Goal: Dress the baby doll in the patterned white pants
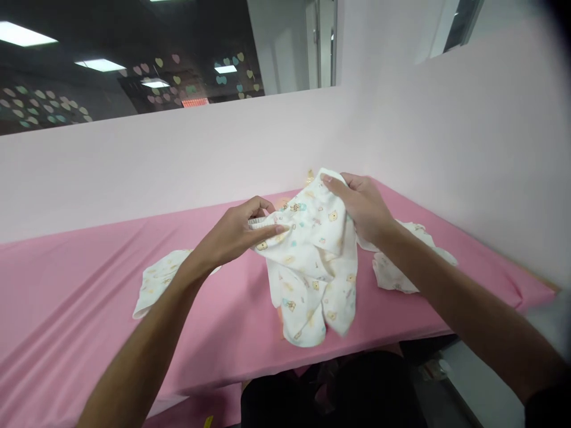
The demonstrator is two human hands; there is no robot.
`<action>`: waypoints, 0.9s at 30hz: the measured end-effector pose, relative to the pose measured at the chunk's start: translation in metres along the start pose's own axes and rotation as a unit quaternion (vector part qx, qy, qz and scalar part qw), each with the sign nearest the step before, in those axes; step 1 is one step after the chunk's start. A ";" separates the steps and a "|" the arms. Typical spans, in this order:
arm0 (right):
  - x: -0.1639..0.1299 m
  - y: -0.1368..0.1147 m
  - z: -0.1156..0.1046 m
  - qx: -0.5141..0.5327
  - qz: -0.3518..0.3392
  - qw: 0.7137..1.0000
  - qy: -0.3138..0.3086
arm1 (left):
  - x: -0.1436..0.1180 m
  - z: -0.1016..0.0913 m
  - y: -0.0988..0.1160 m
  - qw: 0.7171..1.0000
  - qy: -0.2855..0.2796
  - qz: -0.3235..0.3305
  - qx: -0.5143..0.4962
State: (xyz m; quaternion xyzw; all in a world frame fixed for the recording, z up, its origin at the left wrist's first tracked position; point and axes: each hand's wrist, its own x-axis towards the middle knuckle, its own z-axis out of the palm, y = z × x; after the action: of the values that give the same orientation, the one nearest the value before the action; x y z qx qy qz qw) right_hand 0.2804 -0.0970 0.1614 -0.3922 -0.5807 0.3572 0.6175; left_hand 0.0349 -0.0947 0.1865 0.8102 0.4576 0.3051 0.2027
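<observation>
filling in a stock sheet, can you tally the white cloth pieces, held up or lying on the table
Held up: 1, the held garment
Lying on the table: at least 2, the left piece and the right bundle, which an arm partly hides and could be more than one
Total: at least 3

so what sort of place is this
An indoor room, perhaps a nursery or baby-clothes shop, though that's a guess: a small bear-print garment is held up over a pink cloth, and pastel hearts show in the dark window behind.
</observation>
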 end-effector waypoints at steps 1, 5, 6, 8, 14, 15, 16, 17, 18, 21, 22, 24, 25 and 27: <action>0.002 -0.008 0.001 -0.029 -0.028 0.999 0.017 | 0.001 -0.003 -0.001 1.000 -0.006 0.008 0.009; 0.010 -0.038 0.001 -0.096 -0.125 0.983 0.092 | 0.012 -0.015 0.000 0.997 0.061 0.044 -0.028; 0.012 -0.044 0.002 -0.095 -0.139 0.980 0.104 | 0.017 -0.019 0.003 0.993 0.088 0.049 -0.068; 0.013 -0.055 0.005 -0.081 -0.156 0.977 0.118 | 0.027 -0.024 0.015 0.976 0.125 0.047 -0.171; -0.007 -0.070 0.026 -0.117 -0.137 0.977 0.111 | 0.029 -0.018 0.066 0.947 0.075 0.022 -0.312; -0.012 -0.070 0.028 -0.126 -0.134 0.978 0.103 | 0.024 -0.015 0.072 0.949 0.061 0.022 -0.307; -0.014 -0.070 0.029 -0.134 -0.134 0.977 0.096 | 0.019 -0.012 0.075 0.954 0.051 0.022 -0.295; -0.014 -0.070 0.028 -0.142 -0.135 0.976 0.093 | 0.015 -0.010 0.077 0.961 0.045 0.021 -0.273; -0.012 -0.068 0.025 -0.152 -0.138 0.974 0.095 | 0.010 -0.009 0.077 0.969 0.043 0.020 -0.242; 0.005 -0.061 0.010 -0.174 -0.148 0.967 0.114 | 0.005 -0.014 0.066 0.993 0.060 0.030 -0.098; 0.012 -0.058 0.004 -0.175 -0.149 0.967 0.111 | 0.005 -0.018 0.061 0.996 0.062 0.039 -0.043; 0.024 -0.051 -0.007 -0.170 -0.142 0.972 0.085 | 0.009 -0.028 0.051 0.996 0.049 0.065 0.047; 0.028 -0.047 -0.012 -0.163 -0.137 0.975 0.068 | 0.012 -0.033 0.046 0.993 0.038 0.082 0.074; 0.033 -0.040 -0.019 -0.145 -0.130 0.980 0.045 | 0.016 -0.044 0.040 0.990 0.022 0.109 0.082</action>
State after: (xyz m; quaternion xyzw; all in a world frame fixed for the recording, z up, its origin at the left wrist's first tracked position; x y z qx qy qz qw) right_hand 0.3011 -0.0858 0.2118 -0.4140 -0.6445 0.1678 0.6206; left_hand 0.0363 -0.0985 0.2479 0.8622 0.3946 0.3043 0.0913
